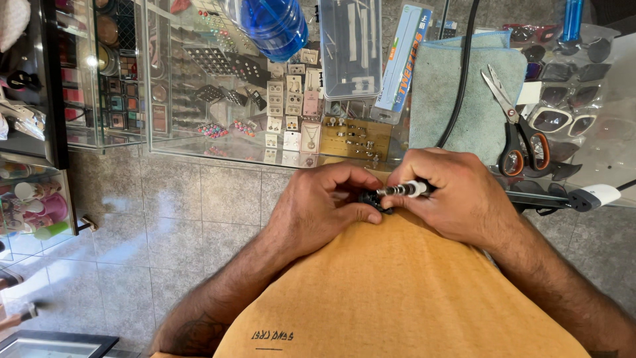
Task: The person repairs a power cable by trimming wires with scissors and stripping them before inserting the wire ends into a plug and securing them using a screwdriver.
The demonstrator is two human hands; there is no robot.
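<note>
1. I see the left hand (324,205) closed around a small black part (371,199), held close against the orange shirt (397,292).
2. The right hand (450,195) grips a small screwdriver (404,190) with a silver shaft; its tip touches the black part.
3. Both hands are together, just in front of the edge of the glass counter (218,149).
4. On the counter, a pair of scissors (517,132) with orange and black handles lies beside a grey cloth (464,86).
5. A black cable (464,66) runs across the cloth.
6. Several sunglasses (563,99) lie right of the scissors.
7. A blue bottle (275,23) stands farther back on the glass.
</note>
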